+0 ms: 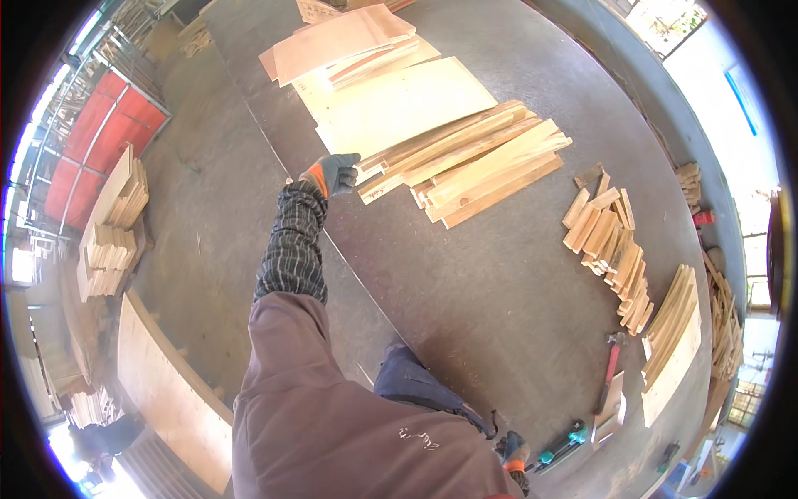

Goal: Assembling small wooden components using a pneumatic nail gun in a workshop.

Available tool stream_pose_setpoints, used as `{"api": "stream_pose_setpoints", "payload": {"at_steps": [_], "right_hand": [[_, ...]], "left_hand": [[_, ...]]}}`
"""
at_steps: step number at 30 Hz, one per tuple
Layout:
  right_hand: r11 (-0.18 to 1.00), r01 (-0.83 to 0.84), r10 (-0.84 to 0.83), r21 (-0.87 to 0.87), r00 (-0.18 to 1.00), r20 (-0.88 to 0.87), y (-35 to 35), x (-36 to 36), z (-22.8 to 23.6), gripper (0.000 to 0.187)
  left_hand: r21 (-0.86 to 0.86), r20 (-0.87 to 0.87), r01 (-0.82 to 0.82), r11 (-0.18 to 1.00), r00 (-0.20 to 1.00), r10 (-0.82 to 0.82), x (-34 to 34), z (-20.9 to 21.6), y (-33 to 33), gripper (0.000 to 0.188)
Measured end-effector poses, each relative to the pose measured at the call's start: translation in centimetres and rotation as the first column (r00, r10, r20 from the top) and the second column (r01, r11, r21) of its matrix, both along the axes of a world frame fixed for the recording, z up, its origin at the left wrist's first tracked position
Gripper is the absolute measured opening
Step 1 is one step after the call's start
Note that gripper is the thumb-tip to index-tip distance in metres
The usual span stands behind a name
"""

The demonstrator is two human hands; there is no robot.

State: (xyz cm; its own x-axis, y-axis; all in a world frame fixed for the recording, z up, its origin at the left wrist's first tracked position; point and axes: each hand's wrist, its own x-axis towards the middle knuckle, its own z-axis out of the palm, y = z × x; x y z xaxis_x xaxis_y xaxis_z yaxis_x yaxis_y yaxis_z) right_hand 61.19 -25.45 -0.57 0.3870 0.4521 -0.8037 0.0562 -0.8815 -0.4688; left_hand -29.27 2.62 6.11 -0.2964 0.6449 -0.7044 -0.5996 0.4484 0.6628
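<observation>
Far left, stacks of cut boards (112, 229) sit on the floor, and a big plywood sheet (170, 399) leans near the bottom edge. Moving right, the left hand (334, 173), in a grey glove with an orange cuff, reaches out across the dark tabletop (465, 291) and closes its fingers on the near end of a long wooden slat (432, 154) at the edge of the slat pile (490, 170). Behind that pile lie flat plywood panels (391, 104). The pile looks loosely fanned, so the sorting seems barely begun. Further right, a row of short wooden blocks (611, 245) and a stack of thin strips (673, 337) look already laid out, with a hammer (611, 366) near them. Low down, the right hand (515, 456) shows only partly; its grip I cannot tell.
</observation>
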Motion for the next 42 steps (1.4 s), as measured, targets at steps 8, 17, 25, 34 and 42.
{"api": "stream_pose_setpoints", "payload": {"at_steps": [8, 17, 25, 34, 42], "right_hand": [[0.998, -0.049, 0.050, -0.028, 0.998, 0.040, 0.5, 1.4, -0.4, 0.021], [0.914, -0.126, 0.219, 0.386, 0.954, -0.206, 10.5, -10.5, 8.4, 0.046], [0.770, 0.633, -0.218, 0.085, 0.385, -0.897, 13.7, -15.6, 9.9, 0.054], [0.595, 0.796, -0.381, 0.114, 0.404, -0.832, 10.4, -8.0, -0.1, 0.028], [0.621, 0.769, -0.370, 0.149, 0.455, -0.810, 11.6, -8.3, 1.3, 0.032]], "left_hand": [[0.443, -0.115, 0.055, 0.895, 0.993, -0.004, 9.0, 10.6, 1.4, 0.026], [0.577, -0.166, 0.476, 0.663, 0.864, -0.476, 23.6, 10.8, -4.7, 0.050], [0.307, 0.291, 0.831, 0.465, 0.383, -0.877, 37.7, 3.6, -9.5, 0.043], [-0.043, -0.989, 0.504, 0.863, 0.098, -0.107, 33.3, -0.9, -4.2, 0.038], [-0.420, -0.859, 0.277, 0.864, -0.428, -0.280, 26.1, 3.5, 4.6, 0.055]]}}
